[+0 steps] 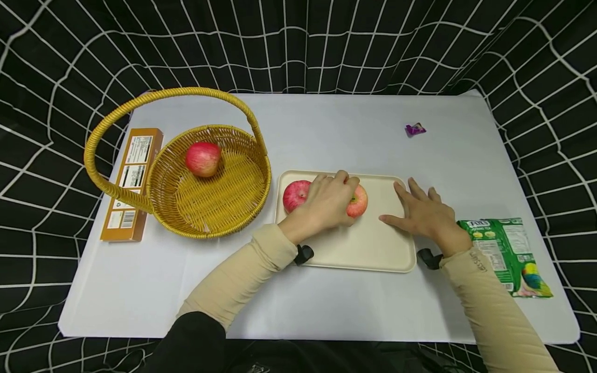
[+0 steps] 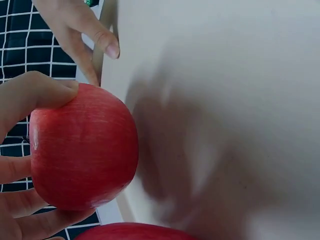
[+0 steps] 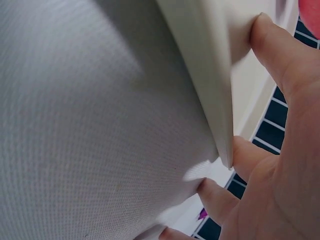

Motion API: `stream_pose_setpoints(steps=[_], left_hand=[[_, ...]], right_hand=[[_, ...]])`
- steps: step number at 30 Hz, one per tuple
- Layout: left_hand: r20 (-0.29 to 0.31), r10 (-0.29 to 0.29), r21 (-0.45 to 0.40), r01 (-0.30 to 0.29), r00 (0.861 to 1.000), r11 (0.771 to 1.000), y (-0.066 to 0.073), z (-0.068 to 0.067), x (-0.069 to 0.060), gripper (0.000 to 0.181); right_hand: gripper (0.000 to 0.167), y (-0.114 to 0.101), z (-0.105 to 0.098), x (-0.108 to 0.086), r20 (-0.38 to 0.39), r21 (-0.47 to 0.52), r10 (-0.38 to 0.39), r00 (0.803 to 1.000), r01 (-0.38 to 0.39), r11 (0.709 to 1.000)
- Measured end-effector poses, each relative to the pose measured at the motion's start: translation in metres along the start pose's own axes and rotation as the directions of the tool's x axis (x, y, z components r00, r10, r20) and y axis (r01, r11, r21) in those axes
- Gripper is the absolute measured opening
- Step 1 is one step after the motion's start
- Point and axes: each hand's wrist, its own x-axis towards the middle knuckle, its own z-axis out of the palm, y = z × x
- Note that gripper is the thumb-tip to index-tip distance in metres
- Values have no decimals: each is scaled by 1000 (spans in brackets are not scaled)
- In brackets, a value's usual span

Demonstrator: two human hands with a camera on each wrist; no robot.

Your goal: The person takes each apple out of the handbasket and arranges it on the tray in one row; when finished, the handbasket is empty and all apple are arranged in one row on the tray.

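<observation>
My left hand [image 1: 326, 201] grips a red apple [image 1: 358, 201] over the cream tray [image 1: 350, 254]. In the left wrist view the thumb lies on one side of that apple [image 2: 85, 150] and several fingers on the other, with a shadow on the tray surface beside it. A second red apple [image 1: 295, 195] is at the tray's left end, partly covered by the hand. My right hand [image 1: 424, 213] is spread at the tray's right edge; in the right wrist view its fingertips [image 3: 245, 150] touch the tray rim [image 3: 205, 75] and thumb reaches over it.
A yellow woven basket [image 1: 224, 204] with a tall handle stands at the left, holding another apple [image 1: 203, 159]. Behind it lies an orange-brown box [image 1: 132, 184]. A green snack bag [image 1: 508, 254] is near the right forearm, and a small purple wrapped candy [image 1: 415, 129] lies far right.
</observation>
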Motion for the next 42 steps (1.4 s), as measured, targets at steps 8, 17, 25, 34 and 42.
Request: stream_pose_setpoints(steps=[8, 17, 25, 34, 42], left_hand=[[23, -6, 4, 6, 1000, 1000, 1, 6, 4, 68], [37, -6, -51, 8, 999, 999, -4, 4, 3, 78], [-90, 9, -195, -27, 996, 980, -11, -11, -10, 70], [-248, 34, -414, -138, 968, 900, -15, -29, -36, 66], [-339, 10, -446, -170, 941, 879, -32, -47, -62, 63]], right_hand=[[112, 0, 1, 1, -3, -4, -3, 1000, 3, 1000], [112, 1, 2, 2, 2, -3, 1, 1000, -1, 1000], [113, 0, 1, 2, -5, -5, -1, 1000, 1, 1000], [113, -1, 0, 3, 5, -10, -16, 1000, 16, 1000], [114, 1, 0, 2, 5, 8, -24, 1000, 24, 1000]])
